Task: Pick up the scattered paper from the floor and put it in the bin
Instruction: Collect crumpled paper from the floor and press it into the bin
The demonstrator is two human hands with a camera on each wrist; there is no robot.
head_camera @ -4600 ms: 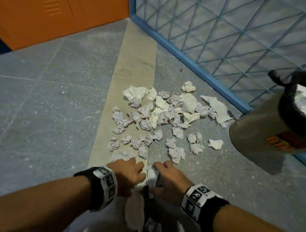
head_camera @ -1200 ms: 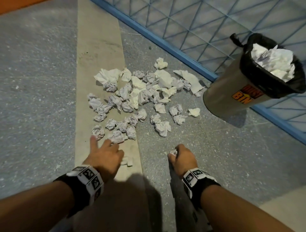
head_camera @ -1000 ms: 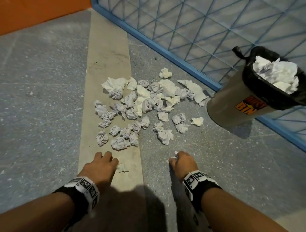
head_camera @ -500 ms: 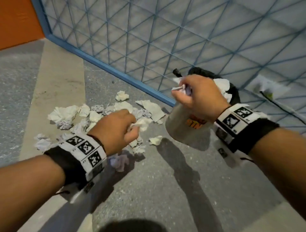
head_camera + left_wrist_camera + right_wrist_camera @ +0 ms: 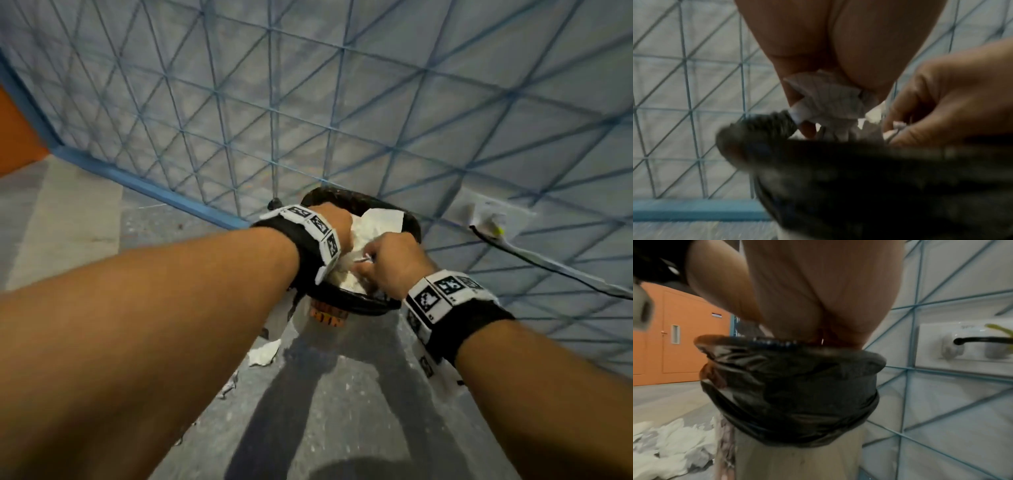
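Both hands are over the bin, a beige can with a black liner and orange lettering. Crumpled white paper fills it to the rim. My left hand holds a crumpled lined paper ball just above the liner's edge. Close on its right, my right hand pinches a small paper scrap over the heap; the left wrist view shows this scrap between its fingertips. In the right wrist view the rim hides the right fingertips.
Scattered paper still lies on the grey floor left of the bin, with one piece at its foot. A blue lattice wall stands right behind the bin. It carries a white socket with a black cable. An orange door stands far left.
Both hands rose from the floor pile, each with paper, and came together over the bin's mouth. The head view swung right and up, so the pile has left it.
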